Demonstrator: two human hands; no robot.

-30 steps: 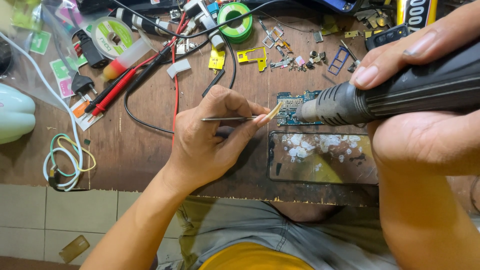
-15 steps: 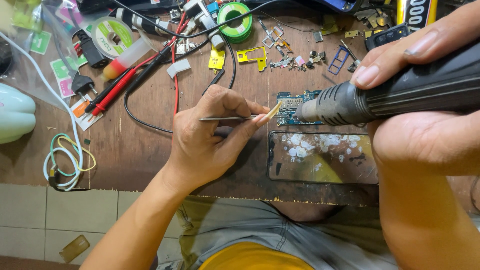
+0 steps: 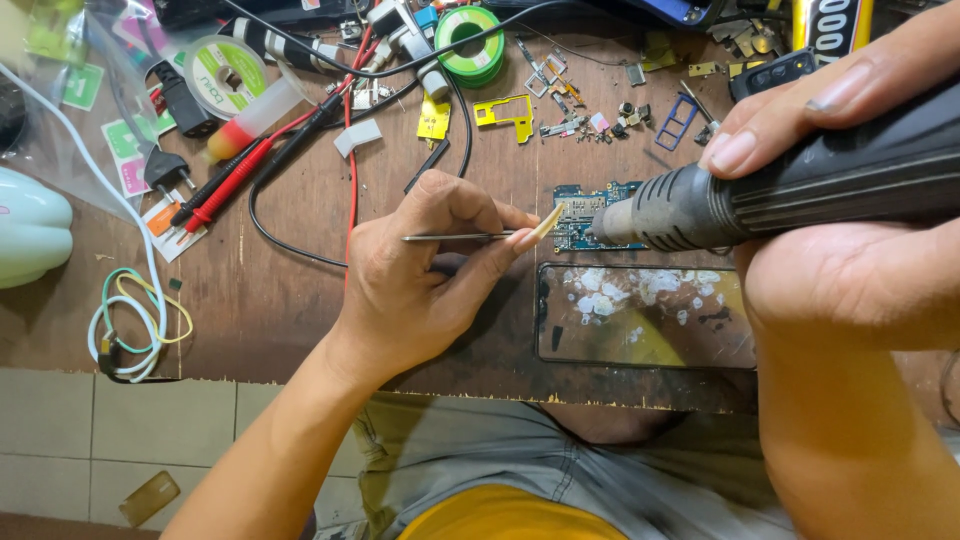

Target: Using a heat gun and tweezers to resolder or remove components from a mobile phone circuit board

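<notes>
**Colours on the repair bench**

The bench (image 3: 290, 290) was worn brown wood. The hot-air tool (image 3: 800, 185) was black with a grey nozzle end. The tweezers (image 3: 460, 237) were silver. The circuit board (image 3: 585, 215) was blue-green. The phone panel (image 3: 645, 315) was black, blotched with white flecks and a yellowish patch. The probes (image 3: 240, 175) were red and black, the solder-wick reel (image 3: 470, 45) green, the small frame (image 3: 505, 112) yellow. The coiled cable (image 3: 135, 320) mixed white, green and yellow. The shorts (image 3: 480, 460) were grey, the shirt (image 3: 500, 515) yellow.
</notes>
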